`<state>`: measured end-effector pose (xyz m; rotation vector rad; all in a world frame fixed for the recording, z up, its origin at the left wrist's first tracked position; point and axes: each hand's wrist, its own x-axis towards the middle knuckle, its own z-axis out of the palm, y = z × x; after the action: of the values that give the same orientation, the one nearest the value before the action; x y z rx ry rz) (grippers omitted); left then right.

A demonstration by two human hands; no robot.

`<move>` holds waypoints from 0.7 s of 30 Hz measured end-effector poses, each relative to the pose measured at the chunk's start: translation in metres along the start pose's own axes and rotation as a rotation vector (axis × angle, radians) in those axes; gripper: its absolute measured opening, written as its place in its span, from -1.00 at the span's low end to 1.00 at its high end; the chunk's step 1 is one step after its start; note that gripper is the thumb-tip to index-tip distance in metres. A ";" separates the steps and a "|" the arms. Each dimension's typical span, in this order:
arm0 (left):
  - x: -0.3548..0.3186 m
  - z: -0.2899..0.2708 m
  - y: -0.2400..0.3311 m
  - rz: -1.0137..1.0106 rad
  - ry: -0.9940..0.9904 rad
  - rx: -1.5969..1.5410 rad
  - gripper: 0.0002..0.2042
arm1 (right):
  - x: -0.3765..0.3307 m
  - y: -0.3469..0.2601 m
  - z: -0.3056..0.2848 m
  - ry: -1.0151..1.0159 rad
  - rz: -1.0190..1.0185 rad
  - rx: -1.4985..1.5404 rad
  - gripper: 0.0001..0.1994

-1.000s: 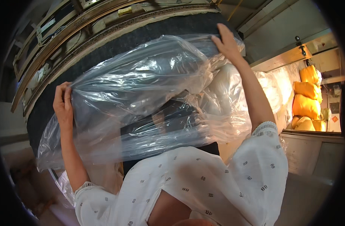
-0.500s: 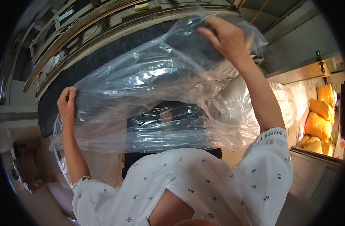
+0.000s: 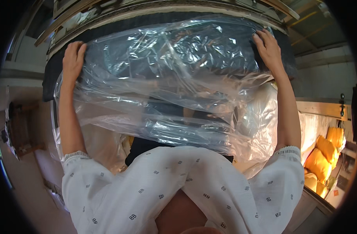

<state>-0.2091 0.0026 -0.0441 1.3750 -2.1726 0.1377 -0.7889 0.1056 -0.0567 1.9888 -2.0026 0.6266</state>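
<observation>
A wide sheet of clear plastic film (image 3: 174, 58) is stretched between my two hands, wrinkled and shiny. Under its far part shows a black cloth-like surface (image 3: 55, 74). My left hand (image 3: 73, 60) grips the film's far left corner, fingers bent over the edge. At the far right corner, my right hand (image 3: 269, 48) has curled fingers closed on the film, low over the black surface. The film's near part sags in folds across my lap, and my dark clothing shows through it. More crumpled clear film (image 3: 264, 113) hangs beneath my right forearm.
A long frame with wooden rails (image 3: 162, 7) runs along the far edge of the black surface. To the right are a wooden board (image 3: 320, 108) and a lit stack of yellow bundles (image 3: 320, 160). A dark brown object (image 3: 26, 124) stands at the left.
My right hand has moved right and lower, drawing the film flatter over the black surface. My left hand now appears farther forward. The raised, slanting film now lies more level.
</observation>
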 end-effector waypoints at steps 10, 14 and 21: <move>0.018 0.045 0.049 -0.257 -0.101 -0.304 -0.79 | 0.002 -0.200 0.032 -0.089 -0.247 0.464 -0.60; 0.015 0.037 -0.014 -0.069 -0.085 -0.214 -0.75 | 0.017 -0.222 0.036 -0.082 -0.025 0.985 -0.78; 0.034 0.065 -0.009 -0.028 -0.076 -0.205 -0.71 | -0.027 -0.138 -0.050 -0.993 0.081 1.229 -0.69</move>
<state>-0.2380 -0.0531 -0.0828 1.3115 -2.1599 -0.1464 -0.6575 0.1560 -0.0080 3.4503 -2.4779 1.2843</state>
